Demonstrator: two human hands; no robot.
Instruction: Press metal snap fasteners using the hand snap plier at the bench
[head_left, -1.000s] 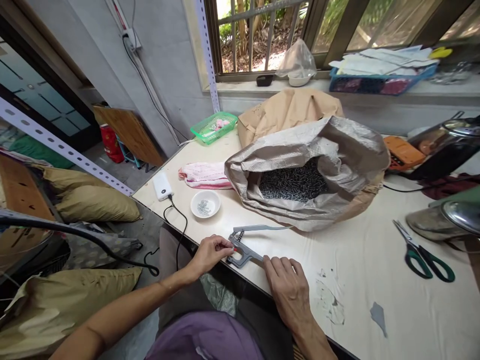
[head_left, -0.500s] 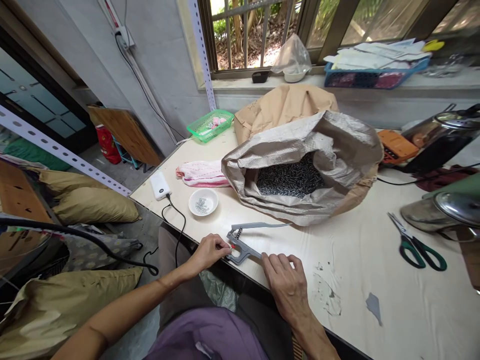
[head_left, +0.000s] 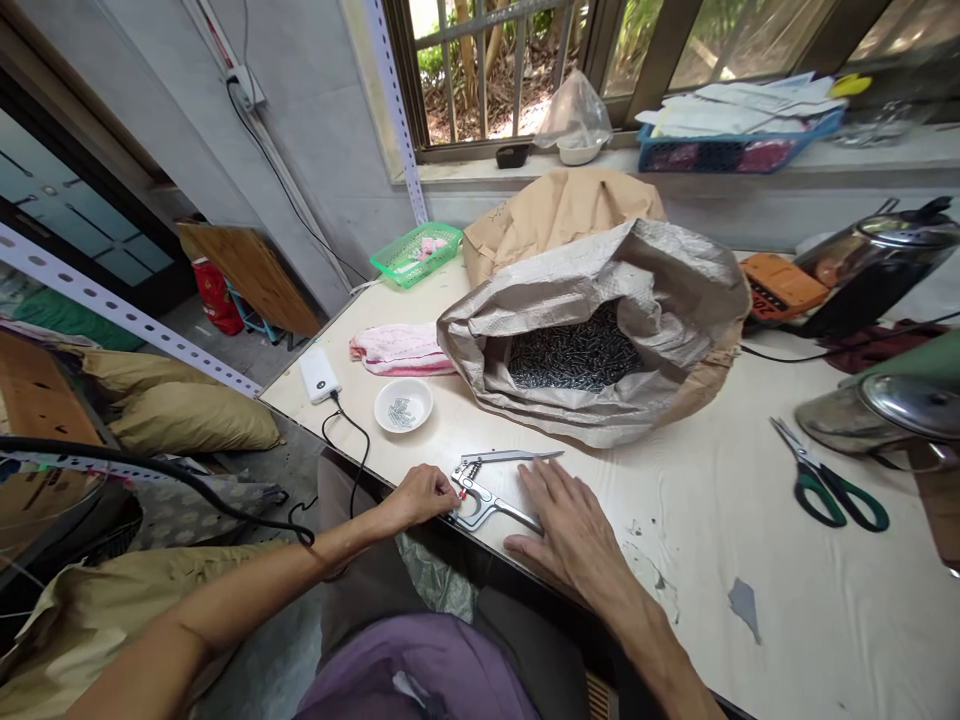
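A grey plier-like hand tool [head_left: 491, 505] with a coil spring lies at the table's near edge, its two long handles spread apart and pointing right. My left hand [head_left: 421, 497] is closed in a pinch at the tool's jaw end. A small red bit [head_left: 463, 494] shows by its fingertips; what the fingers hold is hidden. My right hand [head_left: 574, 525] is open, fingers stretched out over the ends of the handles, not wrapped round them. Behind the tool stands a white bowl [head_left: 386, 412] with several small metal pins inside.
A large sack [head_left: 480, 310] full of dark metal pins stands behind the tool. Green-handled scissors [head_left: 832, 480] and a metal mug [head_left: 836, 412] are at the right. A white power bank [head_left: 319, 375] with a cable, a pink-striped cloth [head_left: 397, 350] and a green basket [head_left: 390, 262] sit left.
My right hand has let go of the lower handle and opened, its fingers reaching up toward the upper handle. My left hand stays pinched at the jaw end.
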